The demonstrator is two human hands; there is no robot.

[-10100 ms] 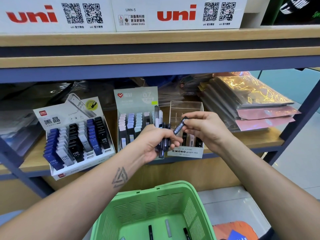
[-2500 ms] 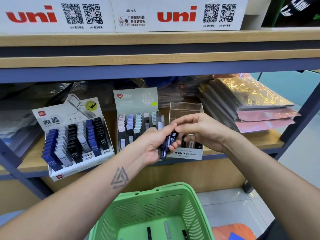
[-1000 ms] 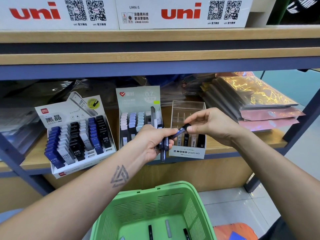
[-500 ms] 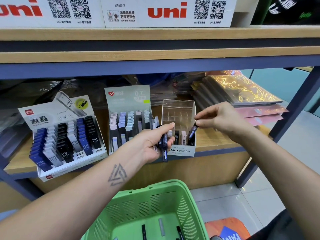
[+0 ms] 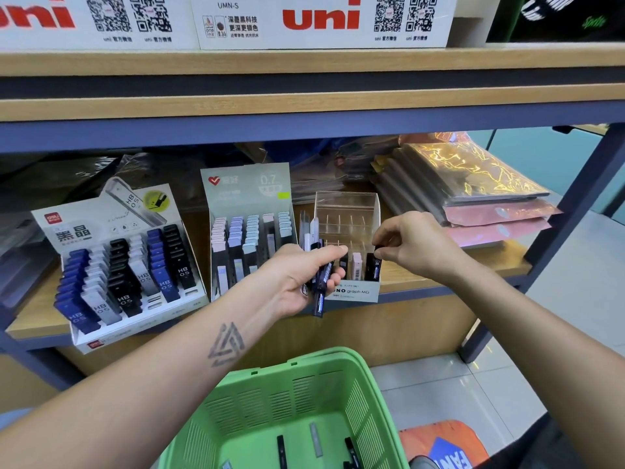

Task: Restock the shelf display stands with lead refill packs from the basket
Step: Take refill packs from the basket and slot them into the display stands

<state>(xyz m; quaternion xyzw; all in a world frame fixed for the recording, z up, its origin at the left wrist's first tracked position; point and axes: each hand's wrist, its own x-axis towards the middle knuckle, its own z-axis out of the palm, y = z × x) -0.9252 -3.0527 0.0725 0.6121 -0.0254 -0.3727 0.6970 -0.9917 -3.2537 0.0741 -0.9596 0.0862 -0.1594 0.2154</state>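
Note:
My left hand (image 5: pixel 299 280) grips a bundle of lead refill packs (image 5: pixel 319 289), dark blue, white and clear, in front of the clear Mono display stand (image 5: pixel 348 211). My right hand (image 5: pixel 411 245) pinches the top of a dark blue refill pack (image 5: pixel 374 268) standing in the stand's front right slot, beside a pink pack (image 5: pixel 356 265) and a black one. Below, the green basket (image 5: pixel 355 377) holds a few loose packs (image 5: pixel 316 438).
Left of the Mono stand are a grey 0.7 lead stand (image 5: pixel 248 187) and a white HB 0.5 stand (image 5: pixel 111 231), both stocked. Stacked shiny pouches (image 5: pixel 473 184) lie at the right. A blue upright post (image 5: pixel 575 198) frames the shelf; white uni boxes (image 5: pixel 321 22) sit above.
My right hand has carried a dark blue pack from the bundle in my left hand to the Mono stand's front right slot. The view shifted slightly left.

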